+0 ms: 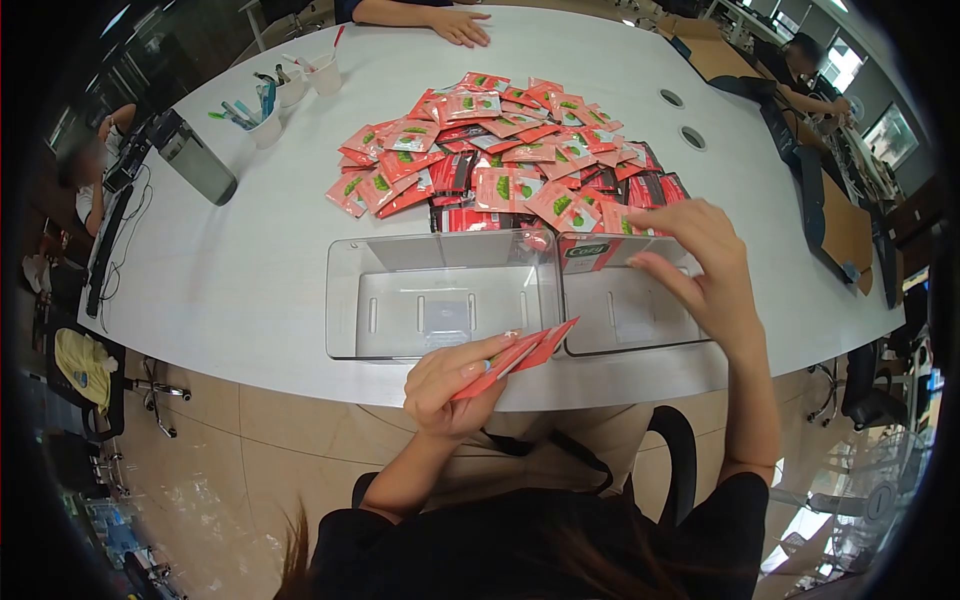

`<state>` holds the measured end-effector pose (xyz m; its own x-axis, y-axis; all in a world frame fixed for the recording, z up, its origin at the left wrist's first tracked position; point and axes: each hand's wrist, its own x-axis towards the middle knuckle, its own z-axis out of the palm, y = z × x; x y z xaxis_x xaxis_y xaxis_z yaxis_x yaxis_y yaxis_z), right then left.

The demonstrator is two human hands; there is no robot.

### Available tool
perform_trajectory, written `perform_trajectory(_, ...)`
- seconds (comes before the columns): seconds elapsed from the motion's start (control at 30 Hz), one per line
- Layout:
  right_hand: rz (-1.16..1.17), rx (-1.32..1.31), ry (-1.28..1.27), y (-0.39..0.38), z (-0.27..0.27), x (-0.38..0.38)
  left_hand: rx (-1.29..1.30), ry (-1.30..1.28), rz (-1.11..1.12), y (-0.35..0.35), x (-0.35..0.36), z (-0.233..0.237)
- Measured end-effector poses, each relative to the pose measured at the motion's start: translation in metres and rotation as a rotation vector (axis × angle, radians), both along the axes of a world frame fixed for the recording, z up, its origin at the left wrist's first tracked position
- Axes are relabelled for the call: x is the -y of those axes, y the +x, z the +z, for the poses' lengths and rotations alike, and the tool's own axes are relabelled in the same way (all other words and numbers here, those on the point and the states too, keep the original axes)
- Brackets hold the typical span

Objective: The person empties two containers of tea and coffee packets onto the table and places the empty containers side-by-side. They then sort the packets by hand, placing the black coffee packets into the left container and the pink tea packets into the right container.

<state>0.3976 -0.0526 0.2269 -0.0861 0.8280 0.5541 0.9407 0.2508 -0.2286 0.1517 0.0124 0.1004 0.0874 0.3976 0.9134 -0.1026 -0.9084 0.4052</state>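
A few red sachets [540, 346] are pinched together in my left hand [452, 388], just in front of the two clear bins. My right hand [705, 265] is over the back of the right clear bin [640, 347], its thumb and fingers apart with nothing between them. Against that bin's back wall stands a red sachet marked "Cozy" [587, 253]. The left clear bin [343, 300] has a slotted floor and no sachets inside. Behind both bins spreads a large heap of red sachets [500, 150], some with green pictures and some darker red, close to my right fingertips.
A grey bottle [193, 157] lies toward the table's left side. White cups [265, 131] with pens stand beyond it. Across the white table [270, 210] rests another person's hand [460, 27]. Cardboard boxes [840, 235] line the right edge, where another person sits farther back.
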Motion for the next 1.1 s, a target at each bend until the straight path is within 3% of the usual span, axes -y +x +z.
perform_trajectory(0.13,0.078,-0.135,0.155,-0.034,-0.008,0.033,0.018,-0.031,-0.155,0.011,0.009,0.003)
perform_trajectory(0.2,0.089,-0.339,0.089,-0.048,-0.019,0.041,0.002,-0.138,-0.260,0.018,0.027,0.020)
perform_trajectory(0.33,0.060,-0.863,0.002,-0.057,-0.047,0.052,-0.036,-0.322,-0.140,0.027,0.045,0.036)
perform_trajectory(0.47,0.028,-1.220,-0.001,-0.062,-0.056,0.053,0.185,-0.798,-0.533,0.035,0.052,0.046)
perform_trajectory(0.7,0.142,-1.448,0.185,-0.054,-0.063,0.063,0.091,-0.802,-0.478,0.034,0.052,0.047)
perform_trajectory(0.77,0.051,-1.352,0.284,-0.045,-0.059,0.066,0.009,-0.703,-0.434,0.028,0.046,0.049)
perform_trajectory(0.8,-0.018,-1.303,0.327,-0.039,-0.054,0.068,0.027,-0.794,-0.488,0.024,0.044,0.051)
perform_trajectory(0.9,-0.141,-1.115,0.394,-0.009,-0.052,0.072,-0.265,-0.593,-0.295,0.009,0.028,0.061)
perform_trajectory(0.93,-0.167,-1.046,0.407,-0.001,-0.051,0.073,-0.236,-0.608,-0.236,0.008,0.027,0.063)
perform_trajectory(1.03,-0.267,-0.904,0.179,0.013,-0.038,0.077,-0.333,-0.447,-0.117,0.004,0.017,0.070)
perform_trajectory(1.1,-0.254,-0.717,0.139,0.023,-0.038,0.073,-0.336,-0.476,-0.106,0.004,0.015,0.070)
